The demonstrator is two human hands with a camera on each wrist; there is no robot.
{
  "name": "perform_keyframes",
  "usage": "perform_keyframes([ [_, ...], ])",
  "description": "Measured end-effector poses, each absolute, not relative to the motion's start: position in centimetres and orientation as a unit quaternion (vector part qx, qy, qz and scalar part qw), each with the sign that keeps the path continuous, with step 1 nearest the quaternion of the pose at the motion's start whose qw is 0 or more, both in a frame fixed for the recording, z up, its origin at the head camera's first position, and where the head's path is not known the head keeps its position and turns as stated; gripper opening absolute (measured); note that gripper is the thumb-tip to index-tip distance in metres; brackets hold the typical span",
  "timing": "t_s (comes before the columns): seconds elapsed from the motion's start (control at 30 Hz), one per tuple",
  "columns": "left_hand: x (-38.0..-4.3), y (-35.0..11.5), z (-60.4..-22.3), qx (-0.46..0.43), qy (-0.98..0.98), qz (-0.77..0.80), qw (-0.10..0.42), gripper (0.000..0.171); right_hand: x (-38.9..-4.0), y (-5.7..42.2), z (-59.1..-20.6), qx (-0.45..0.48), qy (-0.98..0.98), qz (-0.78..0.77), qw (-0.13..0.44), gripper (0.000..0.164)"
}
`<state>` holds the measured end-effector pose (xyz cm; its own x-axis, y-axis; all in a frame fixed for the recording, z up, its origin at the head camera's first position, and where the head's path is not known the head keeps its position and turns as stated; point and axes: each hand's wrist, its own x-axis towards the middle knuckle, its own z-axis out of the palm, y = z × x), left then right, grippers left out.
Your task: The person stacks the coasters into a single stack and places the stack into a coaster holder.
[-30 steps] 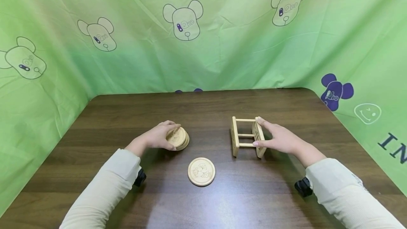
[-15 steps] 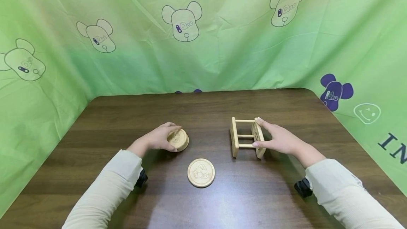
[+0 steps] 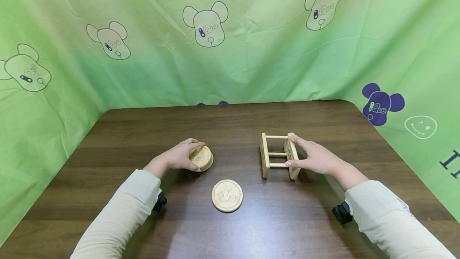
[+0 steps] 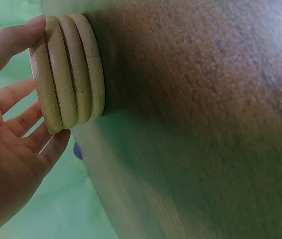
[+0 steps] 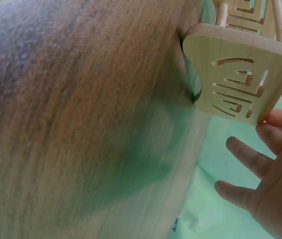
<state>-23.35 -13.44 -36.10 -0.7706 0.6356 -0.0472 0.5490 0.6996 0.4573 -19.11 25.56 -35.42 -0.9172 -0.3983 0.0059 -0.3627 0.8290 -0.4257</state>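
Observation:
A stack of several round wooden coasters (image 3: 202, 157) lies on the table, left of the middle. My left hand (image 3: 178, 155) grips its upper part, thumb on the near side and fingers round the far side. In the left wrist view the coasters (image 4: 74, 74) sit nearly flush. One single coaster (image 3: 227, 196), engraved with fan-shaped leaves, lies flat in front of the stack. On the right stands a wooden coaster holder (image 3: 266, 155) with two side panels joined by rods. My right hand (image 3: 316, 157) holds its right panel (image 5: 245, 74) between thumb and fingertips.
The dark wood-grain table (image 3: 161, 119) has a green printed cloth (image 3: 248, 71) behind it and along both sides. Bare tabletop lies between the stack and the holder. Light glares off the near part of the table.
My left hand has shifted very slightly to the right, and the top coaster sits more in line with those below it. The right hand and the holder stay where they were.

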Motion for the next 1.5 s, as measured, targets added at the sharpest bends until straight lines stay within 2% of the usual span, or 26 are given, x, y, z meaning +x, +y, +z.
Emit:
perform_keyframes([
  [0.47,-23.2,-13.6,-36.0,0.323,0.913,0.229,0.099,0.079,-19.3,25.6,-35.9,-0.199,0.955,-0.215,0.04,0.089],
  [1.07,-20.0,-12.0,-34.9,0.382,0.879,0.267,0.1,0.078,-19.2,25.6,-35.6,-0.202,0.953,-0.221,0.04,0.088],
  [1.5,-18.6,-9.5,-35.2,0.442,0.851,0.249,0.137,0.076,-19.3,25.6,-35.9,-0.195,0.955,-0.22,0.044,0.09],
])
